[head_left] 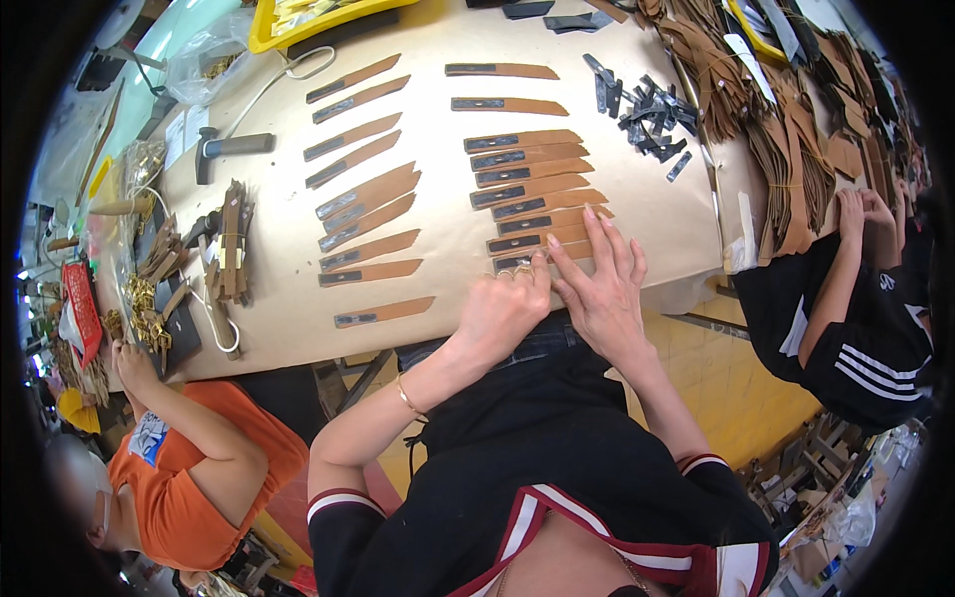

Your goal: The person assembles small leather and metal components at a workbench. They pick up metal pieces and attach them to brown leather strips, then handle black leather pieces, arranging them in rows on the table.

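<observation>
Brown strip with dark patch [511, 264], one, lying on the desk [434, 134] at the near end of the right-hand column, partly covered by both hands. Left hand [505, 310]: fingers curled together at the patched end of the strip, index fingertip towards the right hand; cannot tell whether they pinch anything. Bracelet [406, 395], thin, gold-coloured, on the left wrist. Right hand [609, 303]: fingers extended and loosely spread, index and middle reaching over the strips, thumb close beside the left index finger. Right-hand column of strips [542, 191]: brown, slanted at one end, each with a dark rectangular patch at the other; nearer pieces closely overlapping, two at the far end set apart. Left-hand column of strips [383, 242]: same kind, some overlapping, others separate, patches to the left. Loose dark pieces [657, 119]: small, oblong, heaped on the desk beyond the right hand. Hammer [242, 145]: lying left of the left-hand column. Bundle of brown strips [232, 244]: bound, nearer than the hammer. Yellow tray [308, 33]: at the far edge, holding pale pieces. Brown straps [791, 159]: bundled, at far right. Co-worker in orange [204, 473]: at left. Co-worker in black [846, 318]: at right.
</observation>
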The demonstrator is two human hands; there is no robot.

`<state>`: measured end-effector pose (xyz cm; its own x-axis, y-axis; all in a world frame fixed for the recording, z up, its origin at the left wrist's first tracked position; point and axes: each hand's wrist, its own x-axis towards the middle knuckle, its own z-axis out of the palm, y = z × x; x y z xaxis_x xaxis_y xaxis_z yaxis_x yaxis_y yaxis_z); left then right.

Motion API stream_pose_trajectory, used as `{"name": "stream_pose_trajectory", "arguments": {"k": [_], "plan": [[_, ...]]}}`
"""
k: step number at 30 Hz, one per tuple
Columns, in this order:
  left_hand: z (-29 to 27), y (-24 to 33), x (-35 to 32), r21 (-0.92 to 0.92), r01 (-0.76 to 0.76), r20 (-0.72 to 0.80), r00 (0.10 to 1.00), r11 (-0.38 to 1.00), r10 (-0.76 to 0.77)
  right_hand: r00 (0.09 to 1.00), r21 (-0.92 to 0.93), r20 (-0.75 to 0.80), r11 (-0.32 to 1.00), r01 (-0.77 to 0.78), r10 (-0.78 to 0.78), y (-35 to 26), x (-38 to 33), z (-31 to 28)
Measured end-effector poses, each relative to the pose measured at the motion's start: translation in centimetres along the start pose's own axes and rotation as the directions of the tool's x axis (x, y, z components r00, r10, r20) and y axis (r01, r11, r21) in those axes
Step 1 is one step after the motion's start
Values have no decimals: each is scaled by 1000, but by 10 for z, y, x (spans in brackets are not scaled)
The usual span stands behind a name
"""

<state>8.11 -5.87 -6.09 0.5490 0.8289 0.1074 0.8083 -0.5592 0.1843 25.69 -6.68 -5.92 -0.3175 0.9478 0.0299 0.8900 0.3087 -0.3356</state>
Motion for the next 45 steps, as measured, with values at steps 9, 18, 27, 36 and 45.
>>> {"name": "stream_pose_trajectory", "arguments": {"k": [9,18,27,36,45], "plan": [[19,-1,-4,-166,11,-184,982,986,-42,1000,-12,-17,1000,-10,10,0,-2,2],[-9,-24,-38,-632,406,-186,748,660,-637,999,-8,-37,1000,-9,8,0,-3,4],[-37,-39,-62,-828,423,-119,509,367,-853,998,-57,-61,998,21,-24,0,-3,5],[-56,24,-4,-934,290,160,861,208,-483,644,38,-745,974,-223,176,70,-42,1],[-26,98,61,-861,498,508,824,108,252,613,240,-18,599,-764,790,253,-159,100]]}}
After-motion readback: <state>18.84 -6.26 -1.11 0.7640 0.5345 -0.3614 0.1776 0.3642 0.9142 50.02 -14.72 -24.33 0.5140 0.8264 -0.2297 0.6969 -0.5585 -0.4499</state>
